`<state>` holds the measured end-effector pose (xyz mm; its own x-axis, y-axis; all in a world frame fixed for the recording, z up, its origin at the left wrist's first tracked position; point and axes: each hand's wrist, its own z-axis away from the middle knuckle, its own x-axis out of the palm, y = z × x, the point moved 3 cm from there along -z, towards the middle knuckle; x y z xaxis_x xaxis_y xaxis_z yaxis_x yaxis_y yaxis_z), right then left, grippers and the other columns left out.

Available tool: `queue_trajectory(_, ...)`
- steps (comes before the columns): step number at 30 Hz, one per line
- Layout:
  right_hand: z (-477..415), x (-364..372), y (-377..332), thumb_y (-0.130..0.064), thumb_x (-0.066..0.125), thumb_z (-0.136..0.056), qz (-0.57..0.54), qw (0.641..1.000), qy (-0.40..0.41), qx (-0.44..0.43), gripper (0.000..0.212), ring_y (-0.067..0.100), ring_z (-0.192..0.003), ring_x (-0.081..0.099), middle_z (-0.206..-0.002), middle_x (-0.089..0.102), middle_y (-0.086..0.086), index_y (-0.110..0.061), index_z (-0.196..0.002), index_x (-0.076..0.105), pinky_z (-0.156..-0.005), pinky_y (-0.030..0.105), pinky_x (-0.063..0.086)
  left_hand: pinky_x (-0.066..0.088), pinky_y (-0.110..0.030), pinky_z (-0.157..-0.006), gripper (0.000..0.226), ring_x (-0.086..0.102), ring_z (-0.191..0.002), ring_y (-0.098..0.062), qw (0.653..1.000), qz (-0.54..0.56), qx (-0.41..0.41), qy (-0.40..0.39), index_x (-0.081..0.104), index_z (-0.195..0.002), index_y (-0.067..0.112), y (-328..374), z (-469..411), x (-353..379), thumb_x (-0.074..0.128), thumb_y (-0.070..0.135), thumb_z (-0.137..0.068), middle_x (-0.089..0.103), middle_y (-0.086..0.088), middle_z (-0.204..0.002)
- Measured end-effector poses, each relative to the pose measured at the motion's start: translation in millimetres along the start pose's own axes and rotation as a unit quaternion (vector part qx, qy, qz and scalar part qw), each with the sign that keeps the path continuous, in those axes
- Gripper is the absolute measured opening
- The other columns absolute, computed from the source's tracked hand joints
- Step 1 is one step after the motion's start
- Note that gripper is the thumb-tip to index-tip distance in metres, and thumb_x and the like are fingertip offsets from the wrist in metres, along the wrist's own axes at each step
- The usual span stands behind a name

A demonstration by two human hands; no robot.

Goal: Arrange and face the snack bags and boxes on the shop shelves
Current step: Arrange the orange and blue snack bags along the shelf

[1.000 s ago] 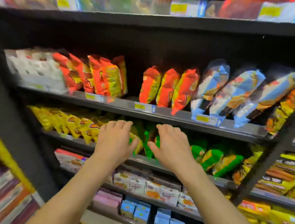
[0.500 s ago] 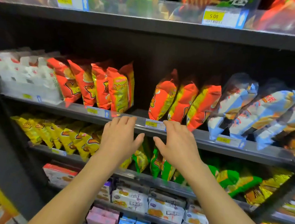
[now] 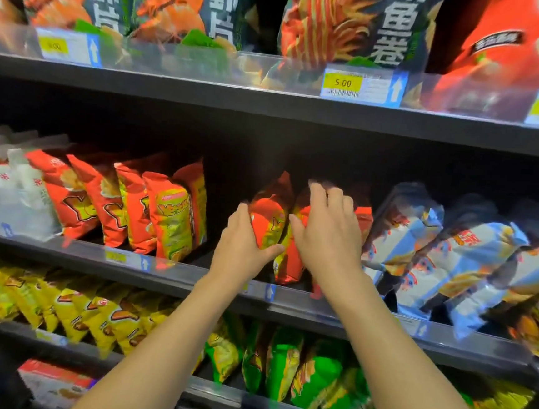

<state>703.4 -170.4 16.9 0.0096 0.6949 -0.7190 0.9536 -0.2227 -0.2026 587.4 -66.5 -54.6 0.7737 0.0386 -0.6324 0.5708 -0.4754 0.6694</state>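
The orange bag (image 3: pixel 268 220) is leaning crooked at the front of the middle shelf (image 3: pixel 190 279). My left grip (image 3: pixel 245 248) is clasping its side to square it, and my right grip (image 3: pixel 327 238) is curling over the neighbouring bag (image 3: pixel 288 268) — likely steadying the glossy, puffy row beside the blue bags (image 3: pixel 405 235).

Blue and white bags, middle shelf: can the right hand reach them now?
Probably yes: the blue and white bags stand just beside the right hand, with nothing between, but it touches orange bags.

Between left hand (image 3: pixel 244 251) and right hand (image 3: pixel 327 238) on the middle shelf (image 3: pixel 190 279) stands a bag (image 3: pixel 268 217) (its neighbour (image 3: pixel 290 268) seemingly behind the fingers (image 3: pixel 319 195)).
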Motion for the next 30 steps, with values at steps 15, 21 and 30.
queue_trajectory(15,-10,23,5,-0.023,0.07,-0.094,0.09,0.995,0.036,-0.008,0.028,0.036,-0.1,0.061,-0.109,0.067,0.012,-0.014,-0.121,0.067,-0.08,0.046,0.05,0.055,-0.048,-0.103,0.087,0.058,-0.131,-0.022,0.995,0.066,0.054,0.05,0.025,-0.157,0.031,-39,-13,-37,0.08,0.037,-0.089,0.056,0.004,-0.146)
queue_trajectory(21,-5,5,-25,-0.034,0.069,-0.096,-0.121,0.988,0.082,-0.052,0.036,0.016,-0.118,0.053,-0.126,0.062,-0.002,-0.019,-0.129,0.066,-0.095,0.032,0.046,0.056,-0.015,-0.082,0.078,0.067,-0.11,0.003,0.975,0.212,0.067,-0.001,0.033,-0.146,0.05,-43,-4,-88,0.082,0.026,-0.09,0.061,0.026,-0.127)
queue_trajectory(30,16,42,-67,-0.057,0.073,-0.087,-0.555,0.797,-0.206,0.118,0.073,0.016,-0.12,0.069,-0.136,0.069,-0.001,-0.019,-0.146,0.053,-0.101,0.038,0.056,0.061,-0.026,-0.067,0.05,0.076,-0.095,-0.008,0.865,0.471,-0.021,-0.171,0.057,-0.134,0.032,-71,28,-130,0.066,0.017,-0.087,0.078,0.012,-0.115)
